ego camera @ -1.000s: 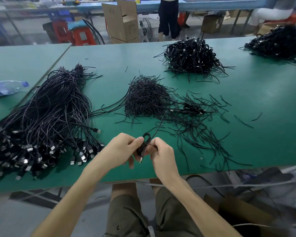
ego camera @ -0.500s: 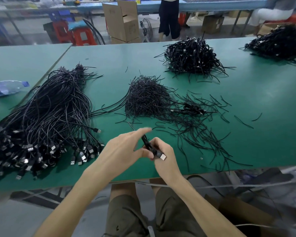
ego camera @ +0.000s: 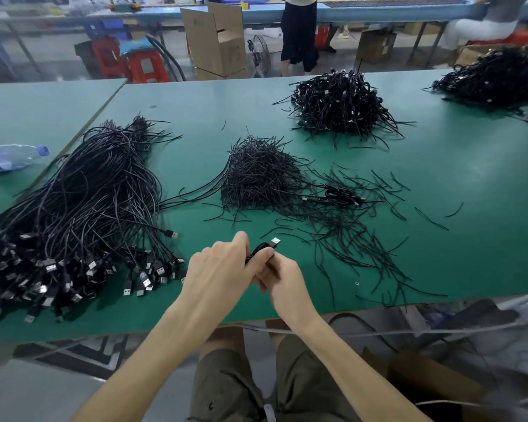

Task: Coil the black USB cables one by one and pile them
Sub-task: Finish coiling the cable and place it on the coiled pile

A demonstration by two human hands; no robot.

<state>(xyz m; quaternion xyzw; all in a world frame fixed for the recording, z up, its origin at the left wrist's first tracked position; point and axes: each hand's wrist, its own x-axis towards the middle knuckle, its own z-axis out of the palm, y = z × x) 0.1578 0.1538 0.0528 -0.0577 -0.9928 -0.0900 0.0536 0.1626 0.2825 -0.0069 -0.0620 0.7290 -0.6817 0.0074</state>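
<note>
Judging from how things lay, the work was well under way but far from finished. Both hands met just above the near edge of the green table, the left hand curled round one folded black cable and the right hand pinching the same bunch from below, its silver plug poking out past the fingers. That one looked close to coiled, though not yet bound or piled. To the left a thick loose bundle of straight cables lay uncoiled, clearly the larger share. Across the table sat a finished pile, with a second heap at the far right. Between them, a mound of short thin strands, probably ties, spread over the middle.
</note>
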